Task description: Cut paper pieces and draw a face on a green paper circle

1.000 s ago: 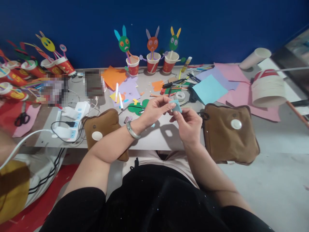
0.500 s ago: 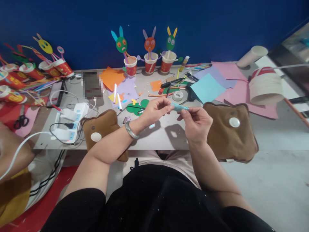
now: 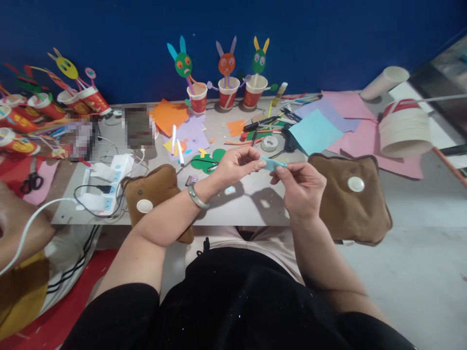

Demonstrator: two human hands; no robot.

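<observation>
Between my two hands, above the table's front part, is a small strip of light blue paper (image 3: 270, 164). The thumb and fingers of my left hand (image 3: 242, 165) pinch its left end. My right hand (image 3: 301, 187) pinches the other end, and its fingertips hide part of the paper. Behind my left hand lie green paper pieces (image 3: 202, 164) and white pens (image 3: 180, 151). A roll of tape (image 3: 269, 143) sits just beyond the hands.
Brown cushioned pouches (image 3: 348, 199) lie at both sides. A power strip (image 3: 118, 177) with cables is at left. Decorated paper cups (image 3: 228, 95) line the blue wall. Coloured sheets (image 3: 315, 131) and a stack of cups (image 3: 404, 129) are at right. Another person's arm (image 3: 22, 233) shows at far left.
My right hand has shifted slightly to the right, and a little more of the blue paper shows between my hands. My left hand keeps nearly the same place.
</observation>
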